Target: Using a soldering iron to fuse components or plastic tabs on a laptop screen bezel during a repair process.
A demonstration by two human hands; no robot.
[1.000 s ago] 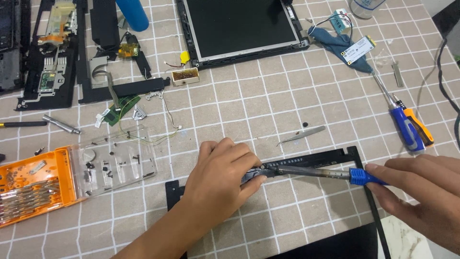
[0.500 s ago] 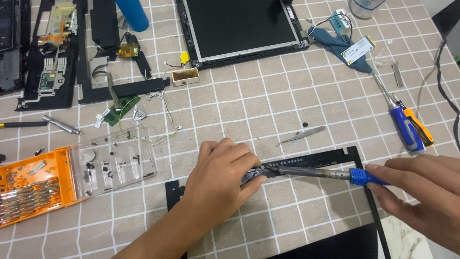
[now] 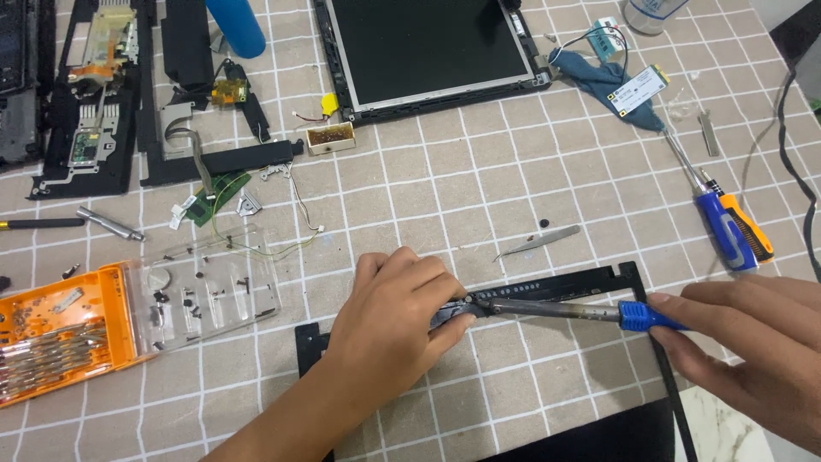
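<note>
The left hand (image 3: 389,321) lies palm-down on the upper bar of a black plastic frame (image 3: 564,287) that rests flat on the checked mat (image 3: 428,180), near the bottom centre of the view; its fingers are curled together and press a small dark part against the bar, though what exactly sits beneath the fingertips is hidden. The right hand (image 3: 753,355) pinches the blue handle of a long-shafted screwdriver (image 3: 556,310) between thumb and bunched fingers, the shaft lying almost level and its tip meeting the frame just beside the left fingertips. In my judgement the work is best done with the shaft raised nearer square to the fastener, since so shallow an angle invites the tip to slip out. The left hand should hold the bar steady while keeping its fingertips out of the tip's line. A pair of tweezers (image 3: 537,242) lies near, above the frame, and a clear screw tray (image 3: 205,287) with an orange bit case (image 3: 60,329) sits to the left, apart.
</note>
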